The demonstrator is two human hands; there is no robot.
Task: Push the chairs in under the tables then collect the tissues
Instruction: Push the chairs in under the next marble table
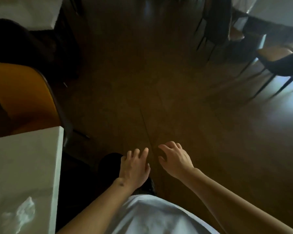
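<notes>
Two empty, loosely spread hands, left point(134, 168) and right point(175, 159), hover beside one blurred crumpled white tissue point(24, 211) on the frame-cropped white surface point(46, 159).

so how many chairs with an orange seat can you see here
2. One orange-seated chair is at the left, beside the white table. The other is at the upper right, blurred, near another table. More may sit in the dark upper areas.

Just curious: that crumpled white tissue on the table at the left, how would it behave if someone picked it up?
The tissue looks thin and crumpled, so probably floppy and very light. It lies loose on the table, so a push would likely slide it.
</notes>
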